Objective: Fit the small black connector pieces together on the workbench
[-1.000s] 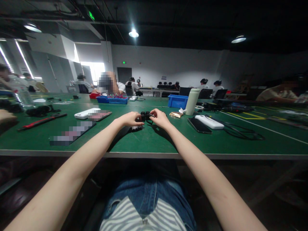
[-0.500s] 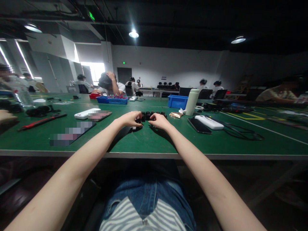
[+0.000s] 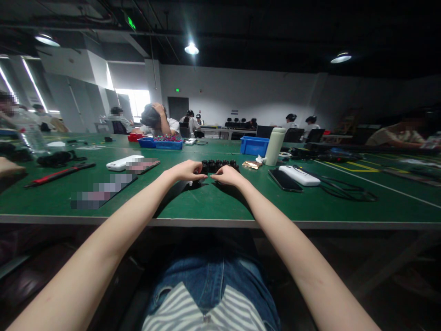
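Note:
My left hand (image 3: 186,171) and my right hand (image 3: 229,175) rest close together on the green table (image 3: 213,202), fingers curled and pinched toward each other. Just beyond the fingertips stands a row of several small black parts (image 3: 220,165). The left fingertips touch the left end of that row. Under the left hand lies another small dark piece with a white spot (image 3: 193,184). What the pinched fingers hold is too small to make out.
A black phone (image 3: 285,179) and a white power bank (image 3: 299,175) lie to the right, with black cables (image 3: 344,189) beyond. A white bottle (image 3: 274,146) and blue bin (image 3: 254,145) stand behind. Phones (image 3: 132,163) and a red-handled tool (image 3: 58,174) lie left. Other people sit around.
Both hands have lowered from holding a black part up to resting on the table. A row of black parts now shows behind the fingers.

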Available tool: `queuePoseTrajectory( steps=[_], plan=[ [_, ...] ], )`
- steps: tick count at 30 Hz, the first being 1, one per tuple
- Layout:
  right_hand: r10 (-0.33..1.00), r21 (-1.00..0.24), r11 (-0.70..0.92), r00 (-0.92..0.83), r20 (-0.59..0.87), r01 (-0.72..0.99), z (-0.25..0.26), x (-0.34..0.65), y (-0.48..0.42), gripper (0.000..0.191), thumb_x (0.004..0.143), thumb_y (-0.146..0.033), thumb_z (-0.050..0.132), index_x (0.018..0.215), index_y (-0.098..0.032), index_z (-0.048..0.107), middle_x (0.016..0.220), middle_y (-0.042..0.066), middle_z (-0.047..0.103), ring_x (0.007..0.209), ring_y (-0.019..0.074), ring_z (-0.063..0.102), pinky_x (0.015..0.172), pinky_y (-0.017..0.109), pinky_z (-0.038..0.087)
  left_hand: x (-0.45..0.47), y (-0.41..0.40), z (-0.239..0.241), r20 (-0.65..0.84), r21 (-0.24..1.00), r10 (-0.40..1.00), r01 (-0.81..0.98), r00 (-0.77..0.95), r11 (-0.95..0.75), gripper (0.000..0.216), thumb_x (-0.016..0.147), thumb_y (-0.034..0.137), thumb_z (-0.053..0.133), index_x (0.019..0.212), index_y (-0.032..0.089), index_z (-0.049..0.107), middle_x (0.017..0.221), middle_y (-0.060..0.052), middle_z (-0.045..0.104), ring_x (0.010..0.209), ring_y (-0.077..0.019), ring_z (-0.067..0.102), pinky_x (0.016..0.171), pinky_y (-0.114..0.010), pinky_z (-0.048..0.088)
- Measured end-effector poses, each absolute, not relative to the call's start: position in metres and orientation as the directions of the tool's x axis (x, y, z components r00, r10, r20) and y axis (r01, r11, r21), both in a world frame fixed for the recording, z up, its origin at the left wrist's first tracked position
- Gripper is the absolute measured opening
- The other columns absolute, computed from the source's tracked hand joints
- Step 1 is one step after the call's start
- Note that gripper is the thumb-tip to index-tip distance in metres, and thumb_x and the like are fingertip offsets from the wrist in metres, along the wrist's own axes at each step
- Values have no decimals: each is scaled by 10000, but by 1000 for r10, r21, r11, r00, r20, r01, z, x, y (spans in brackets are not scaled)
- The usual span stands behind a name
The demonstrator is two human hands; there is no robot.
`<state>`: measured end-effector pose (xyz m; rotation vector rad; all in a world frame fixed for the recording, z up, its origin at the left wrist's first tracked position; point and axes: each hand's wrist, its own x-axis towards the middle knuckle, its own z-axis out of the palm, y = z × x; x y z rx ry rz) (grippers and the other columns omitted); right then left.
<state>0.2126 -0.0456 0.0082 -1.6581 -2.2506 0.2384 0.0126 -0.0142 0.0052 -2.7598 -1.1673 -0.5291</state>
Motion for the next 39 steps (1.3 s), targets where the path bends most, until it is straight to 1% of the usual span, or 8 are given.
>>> queuePoseTrajectory(
  steps=[4, 10, 16, 22, 26, 30, 35, 39],
  plan=[
    [943, -317, 320, -266, 200, 893, 6, 213, -43, 310, 797, -399, 536, 858, -156, 718, 784, 84, 710, 741, 188, 638, 654, 228, 426, 13, -15, 6, 351, 67, 670, 696, 654, -715, 429, 795, 581, 451, 716, 167, 531, 634, -16, 554, 540, -114, 443, 510, -226, 282],
    [894, -322, 401, -290, 341, 857, 4, 214, -38, 266, 772, -299, 559, 957, -179, 706, 966, 74, 705, 883, 189, 633, 745, 222, 435, 14, -18, 8, 337, 72, 672, 693, 660, -717, 400, 782, 550, 466, 764, 163, 563, 654, -19, 564, 554, -120, 453, 520, -229, 288],
    [852, -362, 471, -309, 422, 805, 3, 214, -36, 183, 754, -200, 545, 857, -174, 694, 822, 46, 701, 771, 157, 621, 710, 220, 433, 16, -19, 8, 297, 77, 702, 717, 647, -693, 438, 754, 583, 495, 821, 165, 607, 687, -23, 590, 577, -131, 485, 521, -229, 308],
    [838, -460, 466, -210, 504, 756, 2, 214, -34, 112, 707, -210, 589, 799, -175, 642, 772, 12, 668, 723, 130, 587, 672, 213, 418, 14, -14, 6, 281, 77, 708, 720, 648, -690, 505, 699, 627, 542, 871, 159, 625, 742, -36, 611, 627, -146, 528, 548, -226, 343],
    [825, -490, 488, -199, 529, 722, 0, 215, -31, 105, 700, -240, 592, 786, -179, 601, 751, -4, 636, 701, 120, 568, 645, 212, 403, 14, -13, 6, 277, 69, 701, 714, 657, -696, 531, 704, 635, 534, 911, 154, 628, 804, -59, 635, 678, -162, 558, 582, -230, 367],
    [830, -515, 499, -214, 514, 697, -2, 214, -30, 160, 706, -224, 581, 857, -172, 579, 703, -23, 604, 668, 113, 554, 639, 214, 398, 14, -17, 8, 272, 58, 718, 734, 641, -677, 569, 701, 674, 511, 924, 163, 624, 833, -72, 653, 690, -175, 578, 579, -232, 372],
    [824, -512, 513, -227, 520, 689, -1, 213, -32, 262, 720, -202, 570, 981, -177, 574, 744, -25, 600, 694, 117, 555, 692, 230, 410, 13, -20, 9, 194, 62, 817, 825, 543, -562, 612, 702, 745, 429, 861, 189, 628, 678, -53, 647, 582, -175, 567, 514, -237, 343],
    [837, -521, 489, -210, 504, 699, 0, 213, -32, 348, 728, -201, 573, 1074, -175, 550, 682, -39, 565, 688, 126, 563, 690, 234, 417, 12, -17, 7, 191, 26, 802, 814, 566, -581, 549, 699, 712, 466, 749, 189, 627, 633, -51, 628, 551, -169, 549, 501, -244, 327]
  ],
)
